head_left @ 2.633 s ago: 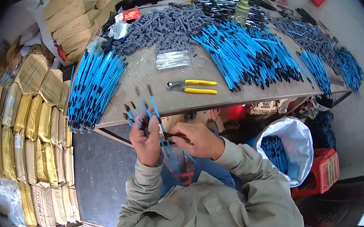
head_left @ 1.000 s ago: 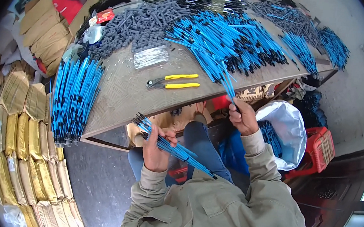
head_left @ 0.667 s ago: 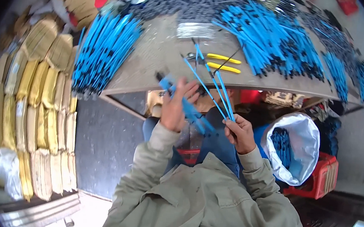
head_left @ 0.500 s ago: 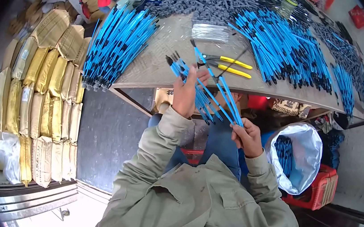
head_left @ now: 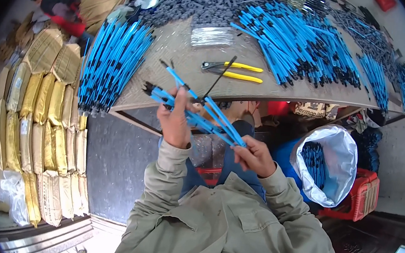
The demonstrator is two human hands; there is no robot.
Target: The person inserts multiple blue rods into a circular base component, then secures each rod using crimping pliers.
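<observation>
My left hand (head_left: 175,121) is closed around a bundle of slim blue rods (head_left: 203,122) with black tips, held in front of the table edge. To its right, my right hand (head_left: 255,156) pinches the lower ends of blue rods that slant up and left across that bundle. A thin black strip (head_left: 219,78) sticks up from the rods between my hands. Beyond them on the table lie cutting pliers (head_left: 234,71) with yellow handles. How many rods each hand has, I cannot tell.
Blue rods lie in heaps at the left (head_left: 114,66) and right (head_left: 296,47) of the table (head_left: 171,48). Grey plastic parts (head_left: 201,1) are piled behind clear strips (head_left: 212,36). A silver-lined container (head_left: 339,157) stands at right, stacked sacks (head_left: 43,123) at left. Another person (head_left: 63,8) is bent over, far left.
Both hands have moved left and a little lower with the rods. The rods in my right hand now lie closer across the left hand's bundle. The other person shows more fully.
</observation>
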